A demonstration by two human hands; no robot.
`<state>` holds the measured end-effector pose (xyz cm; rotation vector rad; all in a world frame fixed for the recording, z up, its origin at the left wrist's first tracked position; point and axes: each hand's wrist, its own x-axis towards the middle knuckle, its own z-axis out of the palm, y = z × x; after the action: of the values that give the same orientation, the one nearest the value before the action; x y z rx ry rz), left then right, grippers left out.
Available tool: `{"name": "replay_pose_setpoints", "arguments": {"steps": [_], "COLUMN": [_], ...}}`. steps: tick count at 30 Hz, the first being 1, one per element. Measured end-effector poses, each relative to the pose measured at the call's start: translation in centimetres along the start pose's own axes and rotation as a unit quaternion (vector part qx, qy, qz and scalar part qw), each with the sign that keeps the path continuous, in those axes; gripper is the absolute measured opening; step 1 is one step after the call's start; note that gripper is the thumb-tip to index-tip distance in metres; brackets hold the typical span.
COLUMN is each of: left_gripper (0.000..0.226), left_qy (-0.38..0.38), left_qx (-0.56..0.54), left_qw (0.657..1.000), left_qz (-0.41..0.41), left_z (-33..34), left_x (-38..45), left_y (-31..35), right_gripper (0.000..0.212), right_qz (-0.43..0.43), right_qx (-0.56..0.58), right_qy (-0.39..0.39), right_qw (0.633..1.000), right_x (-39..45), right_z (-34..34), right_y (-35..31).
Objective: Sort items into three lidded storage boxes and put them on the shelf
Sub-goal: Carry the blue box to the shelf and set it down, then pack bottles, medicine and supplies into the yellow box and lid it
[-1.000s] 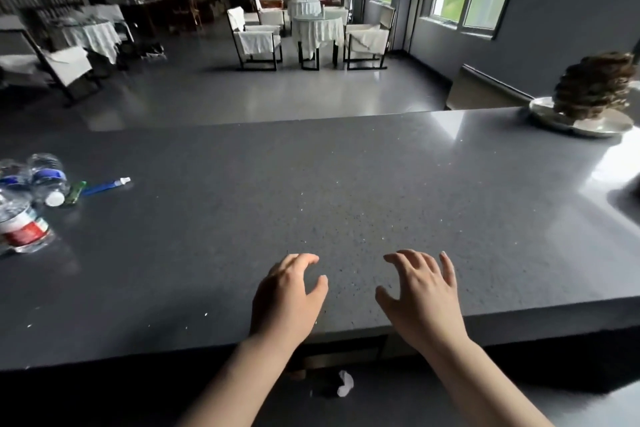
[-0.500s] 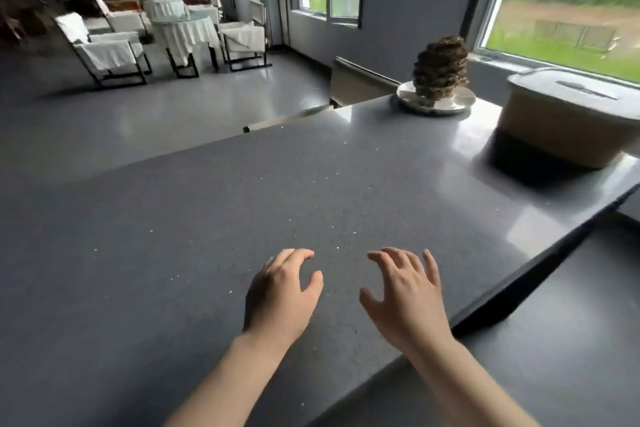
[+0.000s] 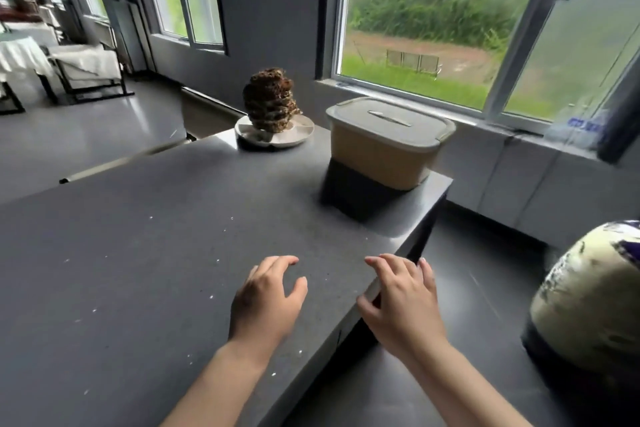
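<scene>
Lidded box (image 3: 384, 146) at the far right corner of the surface (image 3: 145, 236), beside a plate (image 3: 277, 133). Left hand (image 3: 265, 302) and right hand (image 3: 403, 302) hover near the edge, each grip loosely spread, holding nothing. Box looks rigid, smooth plastic, probably light; best lifted by both sides under the rim
</scene>
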<state>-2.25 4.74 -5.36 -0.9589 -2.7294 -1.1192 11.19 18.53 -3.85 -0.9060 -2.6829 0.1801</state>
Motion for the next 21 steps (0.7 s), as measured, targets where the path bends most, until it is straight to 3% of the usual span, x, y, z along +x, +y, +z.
{"name": "replay_pose_setpoints", "arguments": {"steps": [11, 15, 18, 21], "left_gripper": [0.033, 0.035, 0.037, 0.041], "left_qy": [-0.018, -0.022, -0.021, -0.018], "left_qx": [-0.024, -0.029, -0.033, -0.049], "left_qw": [0.999, 0.998, 0.995, 0.991], "left_qz": [0.029, 0.060, 0.094, 0.127], "left_z": [8.9, 11.0, 12.1, 13.0], "left_x": [11.0, 17.6, 24.6, 33.8], "left_y": [6.9, 8.0, 9.1, 10.4], "right_gripper": [0.058, 0.071, 0.086, 0.098], "right_qz": [0.070, 0.094, 0.128, 0.178], "right_qx": [-0.012, 0.022, 0.101, 0.243], "right_qy": [0.010, 0.008, 0.019, 0.038], "right_qw": [0.997, 0.995, 0.986, 0.953], "right_x": [9.7, 14.2, 18.5, 24.1], "right_z": [0.2, 1.5, 1.8, 1.4], "right_y": [11.2, 13.1, 14.2, 15.5]}}
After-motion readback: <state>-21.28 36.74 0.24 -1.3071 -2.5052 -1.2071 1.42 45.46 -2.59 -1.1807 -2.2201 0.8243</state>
